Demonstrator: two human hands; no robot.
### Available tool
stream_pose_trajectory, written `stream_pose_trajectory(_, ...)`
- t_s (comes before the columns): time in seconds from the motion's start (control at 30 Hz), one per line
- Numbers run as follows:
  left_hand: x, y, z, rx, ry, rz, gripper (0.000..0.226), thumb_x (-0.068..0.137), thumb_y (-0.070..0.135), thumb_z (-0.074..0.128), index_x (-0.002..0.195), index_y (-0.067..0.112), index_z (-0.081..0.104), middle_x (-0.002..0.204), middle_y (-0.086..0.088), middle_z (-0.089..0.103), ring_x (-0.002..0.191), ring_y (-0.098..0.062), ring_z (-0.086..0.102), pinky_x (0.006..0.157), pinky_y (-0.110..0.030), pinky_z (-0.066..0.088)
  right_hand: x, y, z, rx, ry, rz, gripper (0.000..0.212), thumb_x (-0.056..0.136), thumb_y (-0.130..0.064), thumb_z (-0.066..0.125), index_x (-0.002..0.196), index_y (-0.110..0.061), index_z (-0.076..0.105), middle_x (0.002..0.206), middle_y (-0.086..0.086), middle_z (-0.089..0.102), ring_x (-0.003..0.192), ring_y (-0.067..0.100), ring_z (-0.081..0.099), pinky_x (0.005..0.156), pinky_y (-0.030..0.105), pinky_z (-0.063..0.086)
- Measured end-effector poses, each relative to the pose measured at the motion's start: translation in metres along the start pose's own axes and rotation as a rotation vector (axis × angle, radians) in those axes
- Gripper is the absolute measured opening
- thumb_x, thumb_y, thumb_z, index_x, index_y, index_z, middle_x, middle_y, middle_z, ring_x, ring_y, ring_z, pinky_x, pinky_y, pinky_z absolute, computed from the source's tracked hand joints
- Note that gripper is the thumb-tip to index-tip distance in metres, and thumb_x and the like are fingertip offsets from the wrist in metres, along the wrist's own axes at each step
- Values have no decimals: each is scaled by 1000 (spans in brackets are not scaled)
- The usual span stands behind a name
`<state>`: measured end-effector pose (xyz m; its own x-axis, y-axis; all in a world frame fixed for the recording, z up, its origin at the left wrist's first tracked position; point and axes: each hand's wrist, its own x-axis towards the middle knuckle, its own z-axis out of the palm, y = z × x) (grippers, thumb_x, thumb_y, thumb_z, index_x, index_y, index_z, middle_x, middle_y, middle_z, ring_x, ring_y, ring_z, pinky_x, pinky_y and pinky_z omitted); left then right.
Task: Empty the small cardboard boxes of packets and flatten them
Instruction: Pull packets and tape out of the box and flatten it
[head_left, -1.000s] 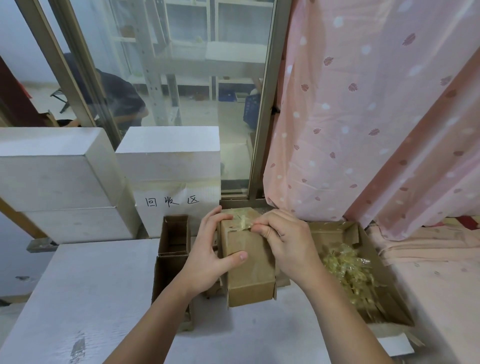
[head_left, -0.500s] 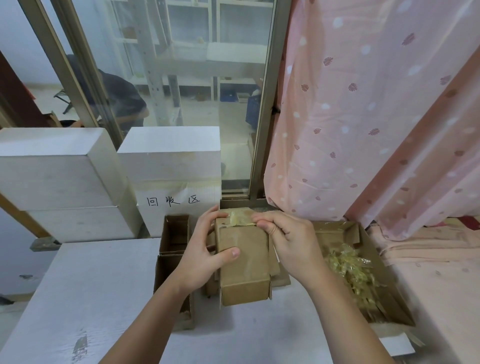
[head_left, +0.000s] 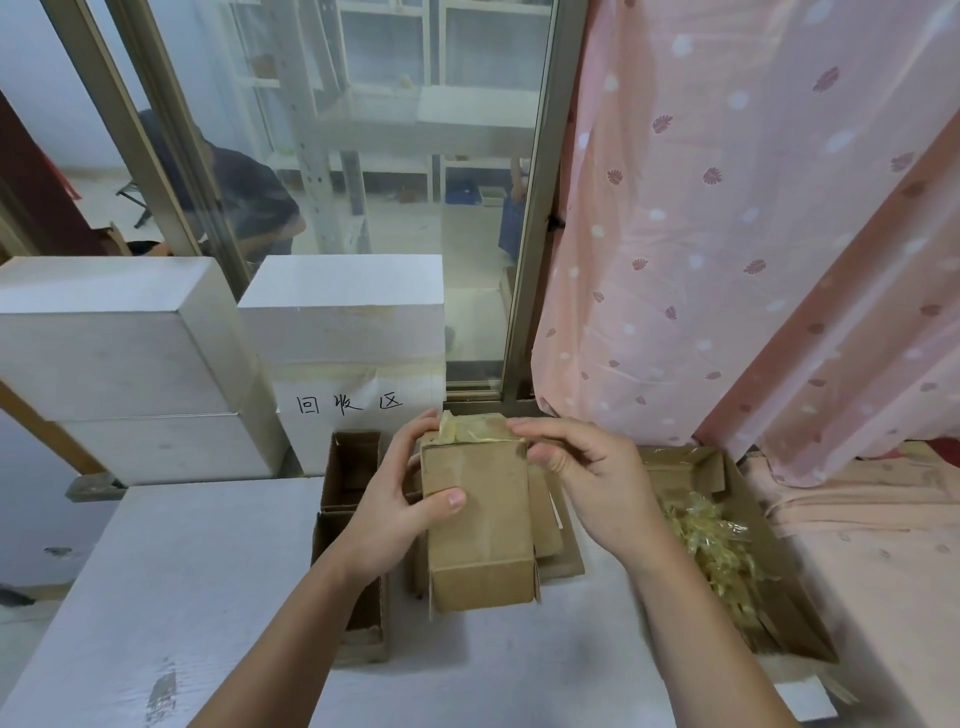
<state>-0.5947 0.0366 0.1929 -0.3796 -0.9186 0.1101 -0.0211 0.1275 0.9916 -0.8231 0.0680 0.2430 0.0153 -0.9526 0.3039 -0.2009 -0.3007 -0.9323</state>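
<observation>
Centre frame, the left hand (head_left: 395, 512) grips the small cardboard box (head_left: 480, 525) by its side while the right hand's (head_left: 597, 483) fingers (head_left: 524, 427) pinch its taped top edge.

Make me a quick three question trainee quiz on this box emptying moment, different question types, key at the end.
1. True or false: the left hand grips the small brown cardboard box.
2. Which holds the clear yellowish packets? A) white foam block B) large open cardboard tray C) pink dotted curtain
3. Fill in: the right hand works at the yellowish ____ on the box's far end.

Key: 1 true; 2 B; 3 tape.
</observation>
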Motion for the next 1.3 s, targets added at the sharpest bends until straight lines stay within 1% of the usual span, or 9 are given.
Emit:
stream_pose_trajectory(0.2, 3, -3, 4, -46, -33, -60, 85, 77, 50, 83, 152, 39, 46, 144, 4, 59, 134, -19, 58, 102, -41, 57, 5, 4, 5, 17, 134, -41, 21, 85, -4, 77, 90, -24, 78, 97, -9, 78, 100, 12, 72, 91, 26, 54)
stream_pose_trajectory(0.4, 3, 4, 26, 63, 107, -2, 55, 99, 24, 72, 150, 28, 52, 135, 5, 67, 128, -16, 64, 109, -47, 53, 10, 10, 8, -240, 203, -195, 9, 86, -9, 79, 86, -18, 78, 90, -9, 70, 95, 19, 66, 86, 37, 52)
stream_pose_trajectory(0.53, 2, 10, 41, 123, 41, -40, 92, 85, 32, 86, 153, 54, 27, 146, 26, 54, 139, 1, 49, 115, -31, 43, 8, 12, 17, -278, 195, -215, 5, 87, -19, 76, 84, -22, 77, 84, -6, 65, 86, 21, 63, 77, 39, 50)
stream_pose_trajectory(0.63, 3, 8, 47, 327, 125, -56, 117, 69, 54, 92, 159, 48, 17, 155, 25, 39, 145, 2, 37, 120, -36, 40, 7, 8, 25, -278, 157, -218, 7, 88, -16, 75, 84, -20, 78, 83, -3, 66, 82, 14, 63, 72, 28, 50)
stream_pose_trajectory(0.87, 4, 4, 33, 229, 106, -50, 106, 72, 47, 92, 154, 46, 25, 146, 23, 46, 139, -1, 45, 115, -45, 47, 11, -2, 16, -278, 2, -211, 15, 96, -18, 68, 105, -21, 79, 94, -14, 71, 93, 8, 67, 81, 18, 49)
stream_pose_trajectory(0.97, 3, 6, 28, 231, 86, -43, 103, 74, 44, 92, 151, 52, 24, 145, 28, 48, 138, -1, 47, 113, -45, 49, 10, -7, 13, -266, -61, -140, 25, 86, -14, 80, 109, -21, 78, 98, -15, 70, 101, 7, 66, 87, 12, 46)
stream_pose_trajectory(1.07, 3, 7, 27, 252, 59, -18, 102, 77, 41, 92, 145, 64, 19, 146, 32, 42, 140, 4, 43, 116, -42, 46, 9, -5, 18, -315, -30, -189, 12, 83, -14, 81, 94, -18, 82, 96, -12, 70, 99, 12, 66, 88, 23, 51)
stream_pose_trajectory(1.2, 4, 4, 25, 281, 101, 2, 115, 67, 48, 99, 154, 47, 25, 153, 14, 43, 144, -8, 44, 117, -46, 44, 9, -1, 16, -359, -80, -270, 6, 85, -16, 78, 91, -16, 82, 92, -9, 72, 93, 12, 67, 81, 35, 55)
stream_pose_trajectory(1.3, 3, 4, 23, 314, 124, 19, 111, 62, 45, 101, 149, 50, 31, 148, 15, 49, 139, -9, 49, 114, -45, 47, 7, -3, 16, -429, -134, -316, 11, 90, -24, 72, 90, -15, 80, 92, -9, 72, 91, 9, 68, 76, 35, 55)
